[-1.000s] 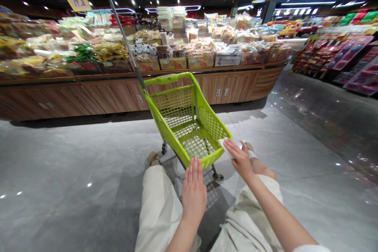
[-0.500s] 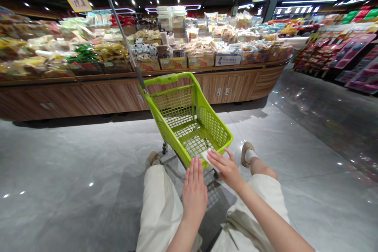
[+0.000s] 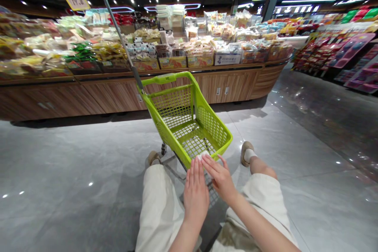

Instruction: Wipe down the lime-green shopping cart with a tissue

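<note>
A green plastic shopping cart (image 3: 212, 124) with grid walls stands in front of me, its near rim at my hands. My right hand (image 3: 221, 179) presses a white tissue or cloth (image 3: 203, 154) against that rim, fingers bent over it. Only a small crumpled part of the white piece shows; the rest is under the fingers. Close beside it, my left hand (image 3: 195, 193) lies with straight fingers at the rim, fingertips next to the white piece. Whether the left fingertips also touch the cloth I cannot tell.
My legs in pale trousers (image 3: 156, 208) straddle the cart's near end. Behind it runs a wooden display counter (image 3: 239, 86) heaped with packaged food. A grey pole (image 3: 116, 23) rises from the cart's left side. Shelves of packets (image 3: 319, 47) stand at the right, and the tiled floor (image 3: 73, 165) is shiny.
My right hand has slid left along the near rim with the white piece, closer to my left hand. My left hand and the cart have hardly moved.
</note>
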The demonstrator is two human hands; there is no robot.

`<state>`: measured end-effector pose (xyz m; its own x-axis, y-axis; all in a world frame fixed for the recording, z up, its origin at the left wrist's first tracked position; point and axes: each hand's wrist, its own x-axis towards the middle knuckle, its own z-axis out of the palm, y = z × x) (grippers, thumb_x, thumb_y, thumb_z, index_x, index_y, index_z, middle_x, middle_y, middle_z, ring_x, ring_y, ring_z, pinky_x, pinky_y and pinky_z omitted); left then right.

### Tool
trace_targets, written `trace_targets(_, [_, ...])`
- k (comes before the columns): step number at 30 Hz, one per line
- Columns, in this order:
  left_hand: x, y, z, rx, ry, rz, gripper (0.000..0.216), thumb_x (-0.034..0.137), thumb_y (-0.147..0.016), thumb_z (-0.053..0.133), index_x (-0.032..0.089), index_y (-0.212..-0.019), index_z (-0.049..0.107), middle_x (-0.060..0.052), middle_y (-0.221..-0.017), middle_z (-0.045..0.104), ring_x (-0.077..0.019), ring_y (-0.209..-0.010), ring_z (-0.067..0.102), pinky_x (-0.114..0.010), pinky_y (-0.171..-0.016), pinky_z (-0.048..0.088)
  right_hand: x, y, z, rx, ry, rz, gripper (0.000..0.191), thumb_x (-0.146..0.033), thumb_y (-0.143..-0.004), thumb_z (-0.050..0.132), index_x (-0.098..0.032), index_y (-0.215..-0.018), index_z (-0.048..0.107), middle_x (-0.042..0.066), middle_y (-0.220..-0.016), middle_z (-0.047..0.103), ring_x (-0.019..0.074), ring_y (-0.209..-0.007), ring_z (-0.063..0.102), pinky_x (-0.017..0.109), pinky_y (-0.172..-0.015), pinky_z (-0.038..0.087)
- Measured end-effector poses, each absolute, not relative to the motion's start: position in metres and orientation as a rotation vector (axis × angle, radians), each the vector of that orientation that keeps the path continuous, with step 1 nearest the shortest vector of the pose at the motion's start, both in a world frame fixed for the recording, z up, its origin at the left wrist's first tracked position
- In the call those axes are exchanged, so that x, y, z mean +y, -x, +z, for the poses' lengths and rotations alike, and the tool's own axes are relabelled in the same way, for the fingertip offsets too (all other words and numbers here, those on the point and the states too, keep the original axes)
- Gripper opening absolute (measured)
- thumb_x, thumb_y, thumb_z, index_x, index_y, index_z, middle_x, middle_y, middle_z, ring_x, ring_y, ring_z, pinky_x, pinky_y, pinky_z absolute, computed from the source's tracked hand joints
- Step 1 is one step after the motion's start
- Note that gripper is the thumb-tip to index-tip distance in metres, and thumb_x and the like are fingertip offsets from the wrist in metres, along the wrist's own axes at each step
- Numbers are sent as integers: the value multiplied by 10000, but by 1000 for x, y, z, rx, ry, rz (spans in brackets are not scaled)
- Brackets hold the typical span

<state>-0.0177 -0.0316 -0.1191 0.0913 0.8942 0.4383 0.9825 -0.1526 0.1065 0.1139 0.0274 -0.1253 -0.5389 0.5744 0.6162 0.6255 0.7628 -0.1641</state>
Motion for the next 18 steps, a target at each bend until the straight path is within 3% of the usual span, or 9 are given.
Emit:
trace_targets(3, [-35,23,-116,-1872,2196,-568,895,88,-791,492,116,-1546,11,-136,-1597,247,-260,-1476,217,-445,-1173,305,54,-155,-124,-2325,813,-167,856,49,-708,329,-288,-1494,322,38,-1389,577,153,-1326,489,462,-1168,164])
trace_targets(7, [-34,22,-117,-1865,2187,-583,889,102,-797,499,122,-1548,23,-130,-1595,256,-249,-1473,230,-428,-1179,298,95,-207,-128,-2128,1103,-234,875,29,-643,360,-290,-1457,405,52,-1403,564,187,-1327,492,481,-1159,165])
trace_targets(18, [-30,22,-121,-1847,2176,-583,895,123,-809,506,114,-1545,-3,-143,-1585,281,-268,-1467,245,-442,-1173,308,97,-197,-146,-1979,1187,-202,837,11,-661,376,-268,-1449,420,67,-1416,550,192,-1344,471,450,-1105,280])
